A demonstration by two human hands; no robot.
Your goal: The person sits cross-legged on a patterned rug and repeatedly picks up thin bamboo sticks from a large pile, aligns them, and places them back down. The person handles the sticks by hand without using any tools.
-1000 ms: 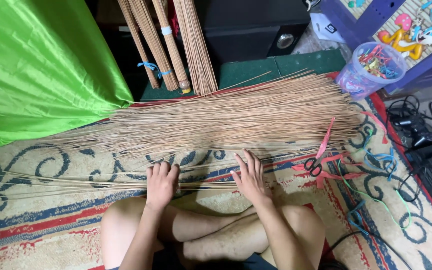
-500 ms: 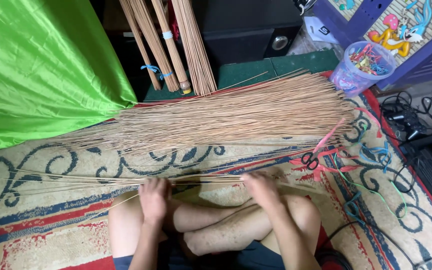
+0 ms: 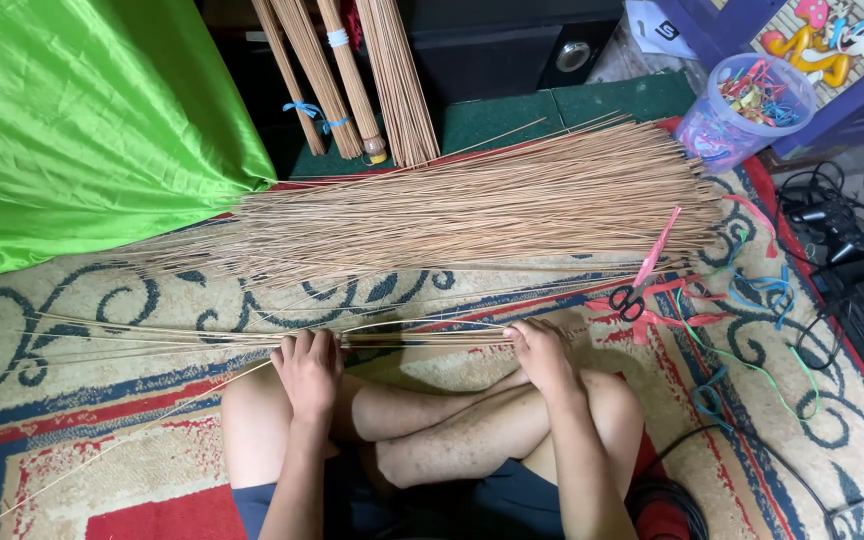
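Thin bundle of sticks [image 3: 252,338] lies across the carpet [image 3: 72,470] at the knees, left hand [image 3: 308,366] and right hand [image 3: 542,352] both curled around it — looks light, springy, snappable, so grip mid-length.

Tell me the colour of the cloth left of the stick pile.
Bright green, shiny cloth, shows best in the head view, upper left.

green cloth [image 3: 72,120], scissors [image 3: 640,292], plastic tub of clips [image 3: 742,110], patterned rug [image 3: 72,440]
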